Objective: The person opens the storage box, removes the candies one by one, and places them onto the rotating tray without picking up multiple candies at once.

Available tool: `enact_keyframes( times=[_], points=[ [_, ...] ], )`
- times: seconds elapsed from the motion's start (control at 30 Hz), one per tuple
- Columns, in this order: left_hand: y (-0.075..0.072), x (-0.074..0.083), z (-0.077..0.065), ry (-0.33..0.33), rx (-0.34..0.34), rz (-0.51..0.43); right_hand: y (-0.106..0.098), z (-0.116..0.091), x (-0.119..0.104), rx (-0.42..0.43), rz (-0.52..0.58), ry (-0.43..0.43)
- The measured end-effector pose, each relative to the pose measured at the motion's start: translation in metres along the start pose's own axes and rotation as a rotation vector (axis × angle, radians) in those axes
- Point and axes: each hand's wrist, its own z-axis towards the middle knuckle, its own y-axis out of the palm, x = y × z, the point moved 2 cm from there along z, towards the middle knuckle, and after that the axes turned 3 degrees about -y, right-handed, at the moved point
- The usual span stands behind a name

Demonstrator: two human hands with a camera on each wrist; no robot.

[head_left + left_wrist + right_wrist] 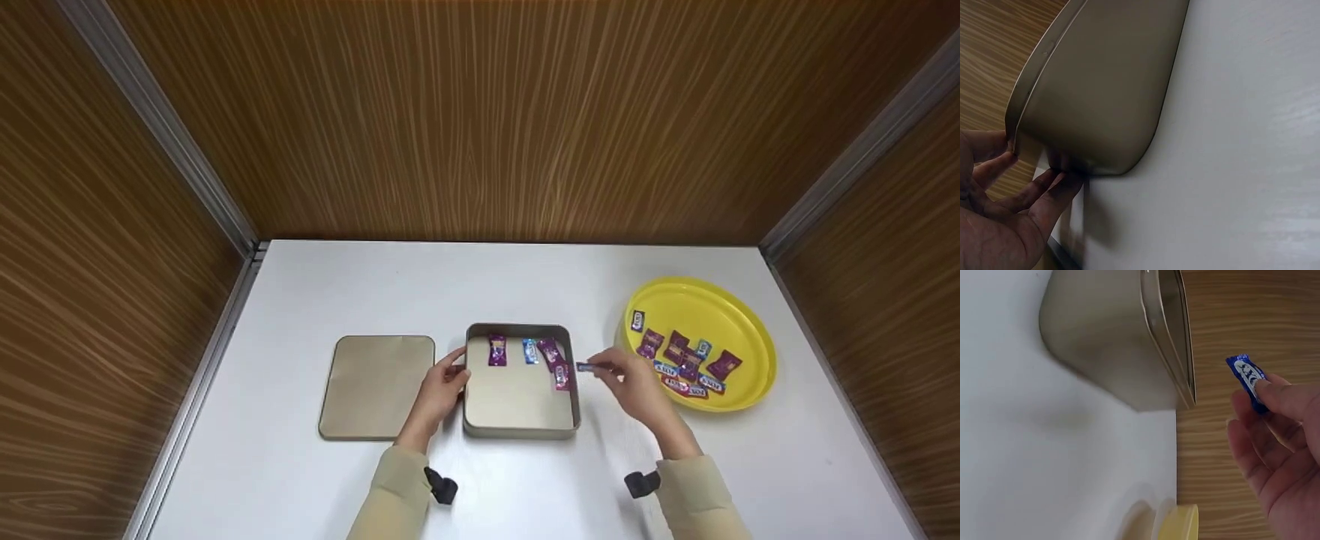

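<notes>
A square metal tin stands uncovered on the white table, with several purple and blue wrapped candies lying toward its back and right side. My left hand holds the tin at its left wall; in the left wrist view the fingers touch its rim and side near a rounded corner. Just outside the tin's right wall, my right hand pinches a small candy in a blue wrapper with white lettering between thumb and fingers. That candy is level with the rim or above it.
The flat tin lid lies left of the tin. At the right stands a round yellow tray with several purple, blue and red wrapped candies in it. Brown wood-grain panels wall the table at the back and sides.
</notes>
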Motion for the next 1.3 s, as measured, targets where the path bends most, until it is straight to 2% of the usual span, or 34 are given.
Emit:
enact_keyframes(
  times=[0.3, 0.47, 0.67, 0.8, 1.03, 1.2, 1.3],
  points=[
    [-0.001, 0.000, 0.000, -0.001, 0.000, 0.014, -0.033, -0.005, 0.028, 0.114, -0.035, 0.117],
    [-0.001, -0.001, 0.000, -0.007, -0.005, -0.009, -0.050, -0.008, 0.047, 0.145, -0.017, 0.267],
    [-0.002, -0.002, -0.001, 0.013, 0.004, 0.007, -0.067, -0.012, 0.069, 0.246, -0.057, 0.425],
    [-0.001, -0.001, -0.001, 0.004, 0.002, 0.012, -0.075, -0.014, 0.083, 0.282, -0.032, 0.561],
    [0.000, -0.001, 0.001, -0.007, -0.010, 0.001, -0.080, -0.016, 0.106, 0.298, 0.091, 0.750],
    [-0.001, -0.002, 0.001, 0.007, -0.009, 0.017, -0.084, -0.017, 0.118, 0.398, 0.304, 0.885],
    [-0.001, -0.001, 0.000, 0.017, -0.004, 0.026, -0.085, -0.017, 0.121, 0.433, 0.393, 0.940]
  ],
)
